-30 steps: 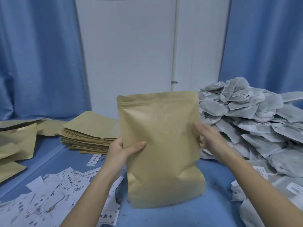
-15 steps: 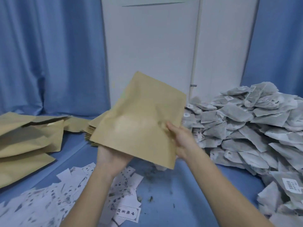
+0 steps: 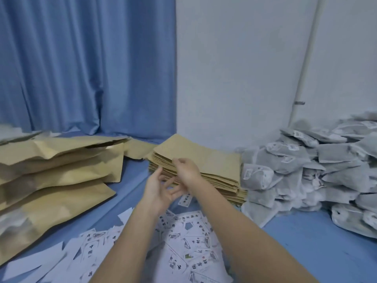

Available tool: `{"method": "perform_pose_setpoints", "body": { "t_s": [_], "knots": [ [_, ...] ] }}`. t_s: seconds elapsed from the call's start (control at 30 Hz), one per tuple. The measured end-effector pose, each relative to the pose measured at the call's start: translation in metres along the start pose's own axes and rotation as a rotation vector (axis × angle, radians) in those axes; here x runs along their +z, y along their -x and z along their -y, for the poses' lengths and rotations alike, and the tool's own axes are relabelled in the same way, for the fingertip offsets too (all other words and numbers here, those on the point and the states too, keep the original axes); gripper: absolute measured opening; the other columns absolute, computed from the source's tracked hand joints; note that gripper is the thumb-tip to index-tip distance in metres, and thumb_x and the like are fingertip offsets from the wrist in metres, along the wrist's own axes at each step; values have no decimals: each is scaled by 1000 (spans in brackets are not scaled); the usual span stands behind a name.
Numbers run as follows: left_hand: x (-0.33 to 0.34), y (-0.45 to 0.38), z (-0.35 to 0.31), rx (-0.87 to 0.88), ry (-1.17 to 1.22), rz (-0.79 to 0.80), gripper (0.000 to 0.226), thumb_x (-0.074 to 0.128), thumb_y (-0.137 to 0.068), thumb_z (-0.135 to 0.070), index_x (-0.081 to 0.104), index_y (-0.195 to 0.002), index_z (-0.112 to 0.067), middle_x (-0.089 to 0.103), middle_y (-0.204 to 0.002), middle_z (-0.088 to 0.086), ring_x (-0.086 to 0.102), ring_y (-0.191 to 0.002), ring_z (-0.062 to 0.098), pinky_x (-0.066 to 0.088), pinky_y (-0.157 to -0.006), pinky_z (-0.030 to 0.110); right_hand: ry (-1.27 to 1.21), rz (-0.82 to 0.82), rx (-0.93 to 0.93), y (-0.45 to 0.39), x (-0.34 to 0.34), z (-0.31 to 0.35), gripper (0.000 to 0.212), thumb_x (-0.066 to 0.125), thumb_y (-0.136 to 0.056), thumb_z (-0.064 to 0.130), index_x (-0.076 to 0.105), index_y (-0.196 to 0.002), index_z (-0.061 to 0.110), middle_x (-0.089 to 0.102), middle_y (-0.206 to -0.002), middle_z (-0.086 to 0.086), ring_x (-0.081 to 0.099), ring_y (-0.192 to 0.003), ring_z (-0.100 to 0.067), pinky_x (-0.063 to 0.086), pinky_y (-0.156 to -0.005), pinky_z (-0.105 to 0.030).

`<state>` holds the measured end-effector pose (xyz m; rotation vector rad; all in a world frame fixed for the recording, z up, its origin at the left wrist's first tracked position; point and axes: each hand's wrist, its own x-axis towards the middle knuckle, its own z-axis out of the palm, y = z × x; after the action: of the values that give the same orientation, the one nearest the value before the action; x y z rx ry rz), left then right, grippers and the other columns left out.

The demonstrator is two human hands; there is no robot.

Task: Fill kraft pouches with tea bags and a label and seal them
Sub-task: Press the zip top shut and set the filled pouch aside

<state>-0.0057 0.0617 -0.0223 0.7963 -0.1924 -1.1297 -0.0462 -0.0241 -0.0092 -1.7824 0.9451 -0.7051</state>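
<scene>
A flat stack of empty kraft pouches (image 3: 214,160) lies at the back middle of the blue table. My right hand (image 3: 187,170) is at the stack's near left corner, its fingertips curled on the edge of the top pouch. Just below it my left hand (image 3: 160,187) hovers with its fingers spread and relaxed, holding nothing. Filled kraft pouches (image 3: 53,172) lie piled on the left. A heap of grey tea bags (image 3: 326,166) fills the right side. Loose white printed labels (image 3: 183,231) are scattered under my forearms.
The blue table cloth (image 3: 306,248) shows bare at the near right. A blue curtain (image 3: 81,68) hangs behind the left side, and a white wall with a thin pipe (image 3: 304,68) stands behind the stack and the tea bags.
The filled pouch I held in both hands is no longer in them. The view has turned left, and both hands have moved onto the corner of the empty pouch stack.
</scene>
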Motion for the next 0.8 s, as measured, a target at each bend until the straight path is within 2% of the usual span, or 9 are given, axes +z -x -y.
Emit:
{"method": "perform_pose_setpoints", "body": {
  "t_s": [0.07,0.17,0.23,0.33,0.43,0.5,0.57,0.7,0.8],
  "knots": [
    [0,-13,7,-35,24,-28,56,49,-98,-32,26,-143,-9,37,-142,24,53,-113,49,48,-75,56,241,-80,-65,-10,-17,-22,47,44,-95,32,46,-134,6,51,-135,-12,46,-125,-27,35,-100,-27],
    [-1,-31,18,-73,35,-48,67,52,-96,-31,17,-149,-9,35,-146,23,50,-117,49,46,-85,55,679,-217,-224,-30,-43,-50,51,46,-93,29,37,-137,4,42,-141,-14,38,-130,-27,29,-104,-31],
    [-3,-42,23,-94,21,-64,68,54,-95,-30,18,-149,-10,36,-145,23,51,-116,49,46,-87,55,968,-184,-236,-42,-59,-68,65,44,-93,41,23,-143,6,26,-150,-13,23,-138,-27,22,-112,-37],
    [-4,-53,31,-111,13,-88,67,55,-95,-29,21,-148,-9,38,-143,23,52,-114,48,48,-84,54,1158,-71,-132,-51,-75,-92,87,38,-89,62,4,-149,10,15,-155,-9,9,-144,-25,8,-117,-41],
    [-2,-59,39,-114,-6,-99,67,58,-92,-28,24,-146,-8,39,-143,23,52,-115,47,48,-88,52,1246,-136,-271,-43,-80,-100,80,41,-88,63,20,-146,12,47,-138,-9,38,-131,-23,22,-112,-36],
    [3,-61,44,-120,-47,-104,65,62,-89,-30,31,-142,-7,42,-138,24,52,-114,45,46,-94,50,1274,-311,-550,-29,-82,-100,64,68,-78,48,50,-131,16,69,-94,-4,64,-91,-21,46,-85,-28],
    [10,-58,49,-124,-97,-87,61,66,-85,-33,40,-134,-7,48,-129,24,54,-111,44,46,-97,49,1184,-475,-776,-13,-82,-106,51,88,-51,22,73,-99,21,60,-53,2,59,-50,-19,47,-51,-21],
    [26,-44,54,-75,-108,51,38,63,-89,-26,57,-122,-8,62,-118,22,61,-106,40,45,-99,52,985,-597,-991,16,-81,-116,42,81,-59,6,74,-99,19,61,-62,-2,59,-53,-22,50,-50,-25],
    [37,-32,57,64,-106,-23,26,45,-97,-1,53,-120,7,65,-99,20,63,-89,35,55,-79,49,930,-581,-1005,37,-79,-114,35,78,-66,6,74,-99,17,66,-73,-5,64,-65,-25,55,-61,-30]
  ]
}}
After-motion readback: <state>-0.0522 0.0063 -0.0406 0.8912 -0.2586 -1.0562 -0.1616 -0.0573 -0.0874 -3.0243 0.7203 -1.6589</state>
